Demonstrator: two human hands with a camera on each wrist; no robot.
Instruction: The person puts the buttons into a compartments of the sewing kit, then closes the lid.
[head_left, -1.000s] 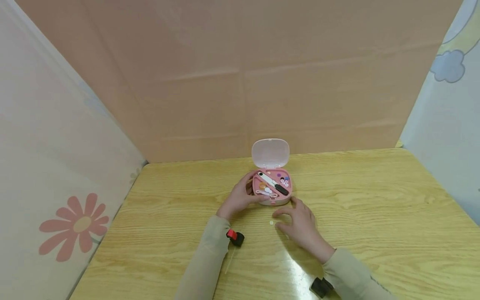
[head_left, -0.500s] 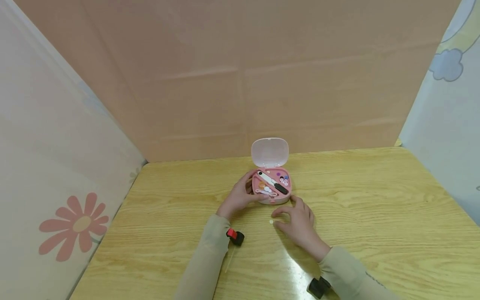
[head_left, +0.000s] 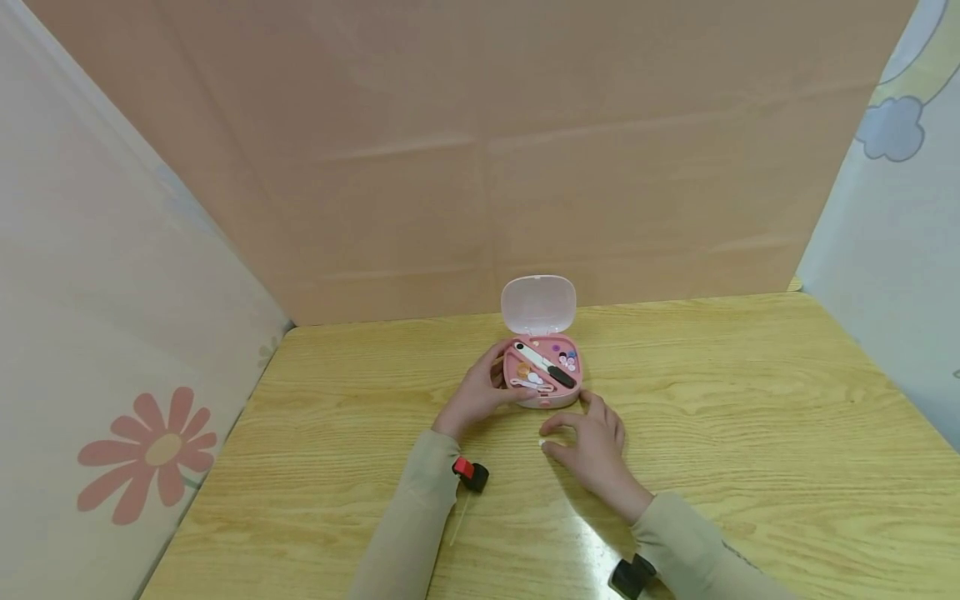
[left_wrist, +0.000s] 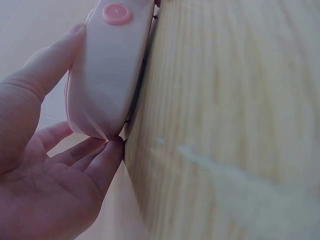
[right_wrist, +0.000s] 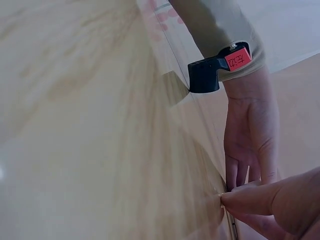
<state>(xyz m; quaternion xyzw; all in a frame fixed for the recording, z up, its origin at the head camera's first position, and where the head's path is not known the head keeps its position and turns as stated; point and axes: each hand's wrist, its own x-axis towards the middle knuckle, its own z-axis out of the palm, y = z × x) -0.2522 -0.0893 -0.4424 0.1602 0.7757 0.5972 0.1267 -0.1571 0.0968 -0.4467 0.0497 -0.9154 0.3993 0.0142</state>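
Note:
A pink sewing box stands on the table with its clear pinkish lid raised. Its tray holds a long white-and-black tool, several small buttons and a pale looped strip. My left hand grips the box's left side, thumb along the front; the left wrist view shows the box's white wall and round pink catch. Just in front, my right hand has its thumb against a small pale button on the table. Its index finger is curved, apart from the thumb.
The wood-grain table extends to both sides. A tan sheet hangs behind it, with patterned walls at the sides. Black wrist cameras sit below the sleeves. Glare lies on the table near the right forearm.
My right hand has slid slightly left, so its thumb tip meets the pale button. My left hand keeps its grip on the sewing box, which stays put.

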